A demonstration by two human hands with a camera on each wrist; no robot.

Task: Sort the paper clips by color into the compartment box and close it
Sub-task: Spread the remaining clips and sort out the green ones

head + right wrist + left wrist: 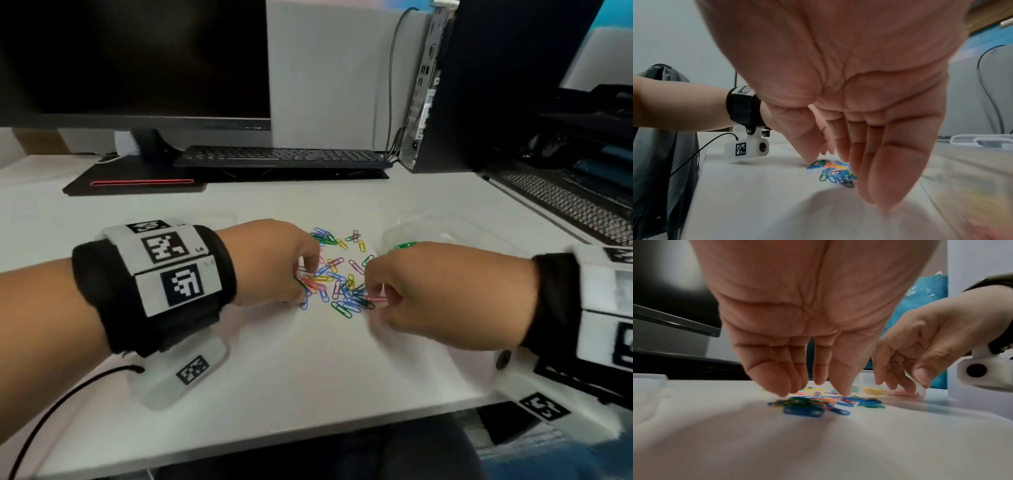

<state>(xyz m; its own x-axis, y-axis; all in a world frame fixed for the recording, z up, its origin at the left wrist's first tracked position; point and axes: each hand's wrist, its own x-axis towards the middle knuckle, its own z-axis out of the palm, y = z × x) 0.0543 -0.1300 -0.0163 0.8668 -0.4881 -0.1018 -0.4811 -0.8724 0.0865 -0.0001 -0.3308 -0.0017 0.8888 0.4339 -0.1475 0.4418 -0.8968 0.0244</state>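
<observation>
A loose pile of coloured paper clips (337, 274) (818, 402) (834, 172) lies on the white desk. My left hand (305, 282) (813, 391) reaches down onto the pile's left side, fingers fairly straight, tips touching clips, thumb apart from them. My right hand (371, 294) (830, 160) is at the pile's right side, and a pink clip (376, 298) shows between its thumb and forefinger. The clear compartment box (445, 226) (864, 378) (962, 162) stands open just behind the right hand. It holds green clips (406, 245), yellow clips (873, 391) and pink ones.
A monitor (137, 58) and a black keyboard (281, 157) stand at the back of the desk. A computer tower (479, 85) and a laptop (565, 202) stand at the right. The desk's front edge (308, 435) is near me.
</observation>
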